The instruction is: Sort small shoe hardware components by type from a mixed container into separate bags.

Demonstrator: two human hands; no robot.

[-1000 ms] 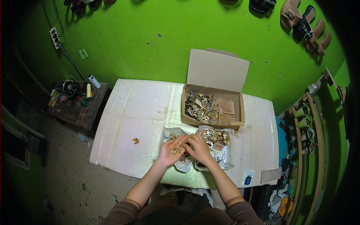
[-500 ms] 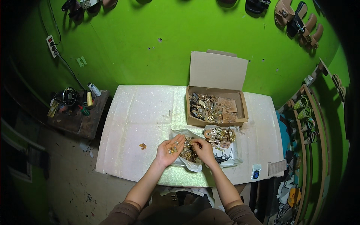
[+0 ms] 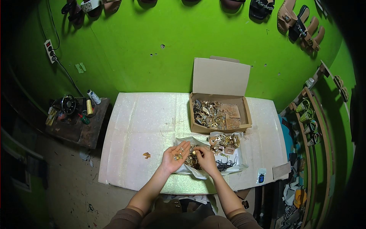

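Note:
My left hand point(image 3: 172, 163) is palm up with fingers stretched out, carrying several small shiny metal ornaments point(image 3: 178, 157). Just to its right, my right hand point(image 3: 207, 161) reaches over a heap of small gold and dark ornaments point(image 3: 192, 163). Its thumb and fingertips are pinched together; anything between them is too small to make out. The heap lies in a paper-lined tray point(image 3: 198, 175), partly covered by both hands. Close by on the right, a second white-lined compartment holds larger gold buckles point(image 3: 218, 140), a pinkish-brown buckle point(image 3: 229, 150) and black cords point(image 3: 225, 165).
An open cardboard box point(image 3: 221, 76) full of metal fittings stands behind the trays on the glittery white table point(image 3: 137, 126). A brown scrap point(image 3: 146, 155) lies at left, a small blue packaged item point(image 3: 261, 176) at right. Beyond are a side table point(image 3: 72, 131) with thread spools and a wooden rack point(image 3: 318, 152).
The whole view has tilted, so the table and box sit slightly lower in the picture. My right hand's pinched fingers have shifted slightly over the ornaments; my left palm stays up with its pieces.

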